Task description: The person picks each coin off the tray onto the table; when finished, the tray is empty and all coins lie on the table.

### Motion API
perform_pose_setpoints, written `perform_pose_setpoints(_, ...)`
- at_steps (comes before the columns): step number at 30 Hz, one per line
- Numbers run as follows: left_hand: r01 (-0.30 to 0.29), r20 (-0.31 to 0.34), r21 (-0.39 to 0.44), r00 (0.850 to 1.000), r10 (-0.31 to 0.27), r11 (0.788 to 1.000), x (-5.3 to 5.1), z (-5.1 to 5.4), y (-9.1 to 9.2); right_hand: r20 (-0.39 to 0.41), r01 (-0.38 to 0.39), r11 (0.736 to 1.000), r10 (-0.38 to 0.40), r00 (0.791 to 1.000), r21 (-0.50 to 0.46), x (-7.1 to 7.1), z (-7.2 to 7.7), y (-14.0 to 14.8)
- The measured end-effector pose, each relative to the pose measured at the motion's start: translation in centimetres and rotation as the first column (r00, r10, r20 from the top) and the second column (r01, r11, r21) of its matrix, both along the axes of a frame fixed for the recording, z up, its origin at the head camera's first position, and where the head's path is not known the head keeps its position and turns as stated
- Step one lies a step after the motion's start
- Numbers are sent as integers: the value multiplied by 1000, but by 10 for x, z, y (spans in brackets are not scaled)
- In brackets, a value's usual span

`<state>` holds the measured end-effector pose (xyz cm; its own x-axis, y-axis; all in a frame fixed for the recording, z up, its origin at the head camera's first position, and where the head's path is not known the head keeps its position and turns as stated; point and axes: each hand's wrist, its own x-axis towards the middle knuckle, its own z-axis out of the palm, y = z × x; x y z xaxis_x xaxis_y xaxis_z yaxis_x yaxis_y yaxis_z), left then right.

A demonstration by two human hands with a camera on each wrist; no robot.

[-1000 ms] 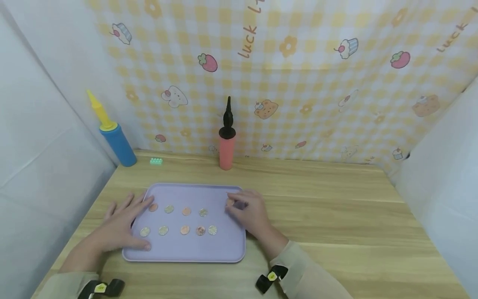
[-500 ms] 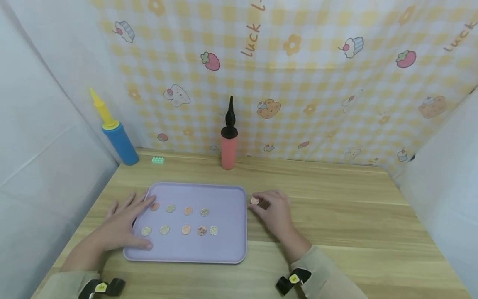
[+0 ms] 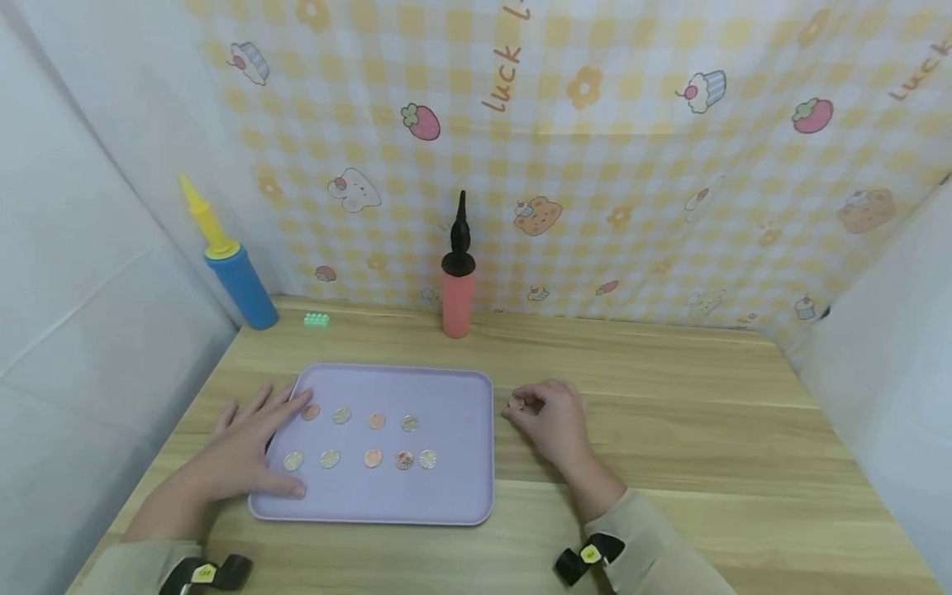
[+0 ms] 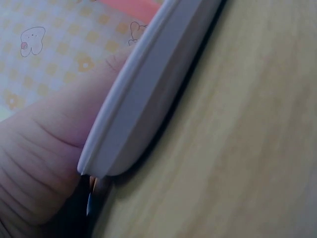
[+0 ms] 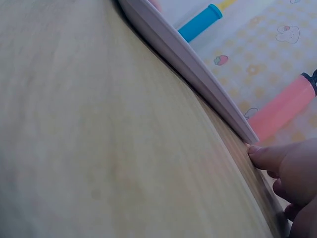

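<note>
Just right of the lilac tray [image 3: 454,496], my right hand [image 3: 554,421] pinches a copper-coloured coin [image 3: 516,402] between thumb and fingertips, low over the table. The coin does not show in the right wrist view, where the thumb [image 5: 265,157] is near the tray's corner. My left hand [image 3: 238,463] lies spread over the tray's left side, its thumb and one finger reaching inside the rim. On the tray lie several coins in two rows, copper ones such as this coin [image 3: 377,421] and silvery ones such as this coin [image 3: 330,459].
A pink pump [image 3: 457,302] with a black top stands at the table's back, against a checked cloth [image 3: 640,165]. At the back left are a blue pump [image 3: 241,285] with a yellow top and a small mint-green toy brick [image 3: 316,320]. Wooden tabletop [image 3: 684,413] extends to the right.
My right hand has moved right with the coin, from above the tray's right part to the table beside it, and lower slightly. The left hand stays on the tray.
</note>
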<state>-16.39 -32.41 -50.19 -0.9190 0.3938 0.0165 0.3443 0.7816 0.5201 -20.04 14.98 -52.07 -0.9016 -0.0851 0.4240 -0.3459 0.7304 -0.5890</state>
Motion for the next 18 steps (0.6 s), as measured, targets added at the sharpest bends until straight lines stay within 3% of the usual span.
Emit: perform_pose_setpoints(18,3,0,-9,1000,-3,1000,-1,1,1,48,-26,999,24,999,47,5,7,1)
